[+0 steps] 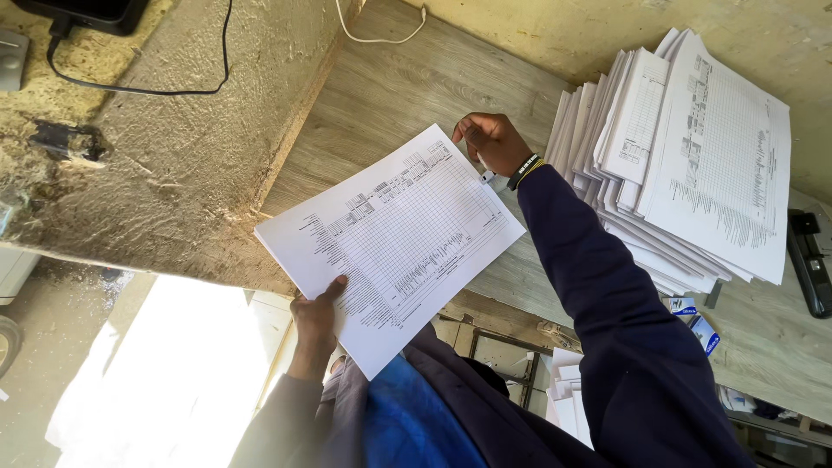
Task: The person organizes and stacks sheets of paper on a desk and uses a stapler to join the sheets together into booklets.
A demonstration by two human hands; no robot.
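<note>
Item: printed sheets [394, 247], white, ruled with a fine table grid and small rotated text, held as a thin set above the wooden desk [390, 87]. Position: the sheets lie diagonally across the middle of the view, long axis running from the lower left corner near the person's body up toward the far right corner. Left hand [316, 316]: closed on the near lower edge of the sheets, thumb on the printed face, fingers hidden beneath; it carries the paper. Right hand [490, 143]: at the far upper corner of the sheets, fingers curled together with thumb and forefinger seemingly pinched at the paper's edge; whether they actually clamp the corner or only touch it cannot be told. A beaded band sits on that wrist, and a small white object shows just below the hand, its kind unclear. Governing relation: the two hands sit at opposite ends of the sheets' long axis, the left nearer the body, the right farther out and nearer the paper stack [685, 165]. That stack, fanned and untidy, rests on the desk just right of the right forearm, apart from the held sheets. Also present: a black stapler [810, 260] at the desk's right edge, and a black cable [130, 87] on the rough wall ledge to the left.
</note>
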